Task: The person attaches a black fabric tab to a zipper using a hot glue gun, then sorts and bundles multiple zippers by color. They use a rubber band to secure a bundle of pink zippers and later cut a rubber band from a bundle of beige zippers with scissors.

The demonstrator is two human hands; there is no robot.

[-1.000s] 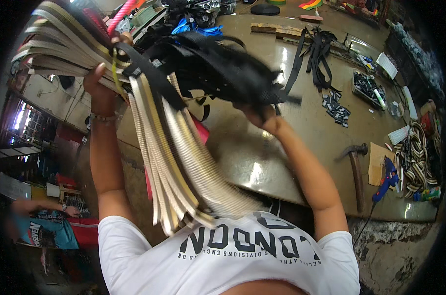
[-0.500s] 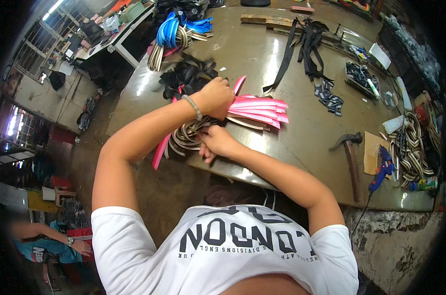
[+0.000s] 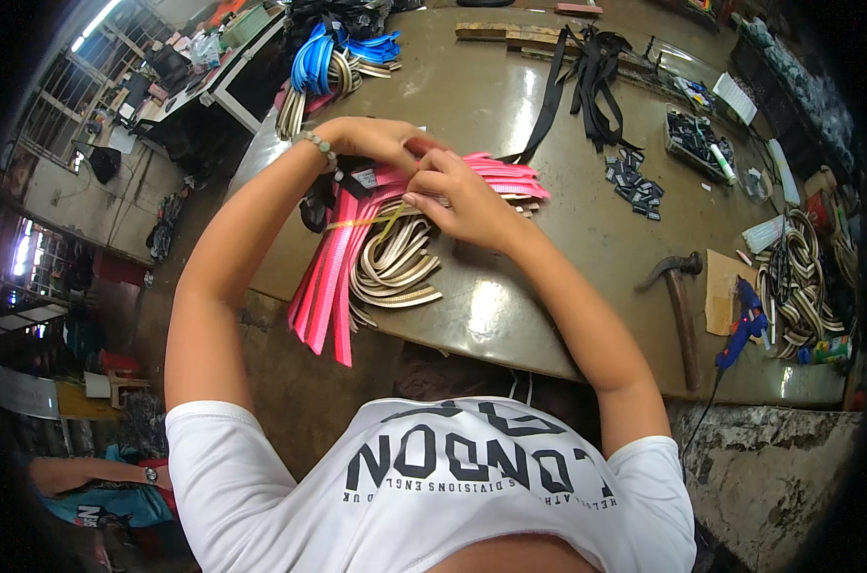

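A bundle of pink straps (image 3: 330, 277) bends over the table's near-left edge, its other ends pointing right. Looped beige-and-brown striped straps (image 3: 395, 263) lie against it. A thin yellow tie (image 3: 392, 222) crosses the bundle and runs up to my right hand (image 3: 464, 199), whose closed fingers seem to pinch it. My left hand (image 3: 381, 143) arches over the top of the bundle, fingers bent in and meeting the right hand's fingertips. What those left fingers hold is hidden. Dark material (image 3: 314, 210) shows beneath my left wrist.
A hammer (image 3: 682, 320), a blue glue gun (image 3: 742, 325) and coiled striped straps (image 3: 798, 286) lie at the right. Black straps (image 3: 596, 86), small dark pieces (image 3: 634, 181) and a filled tray (image 3: 696, 143) are farther back. Blue straps (image 3: 324, 62) sit far left. Another person's arm (image 3: 95, 473) shows lower left.
The bundle has turned, with long pink ends now hanging toward me and the yellow tie visible. My right hand has moved up from the looped straps to meet my left, which has shifted left and up.
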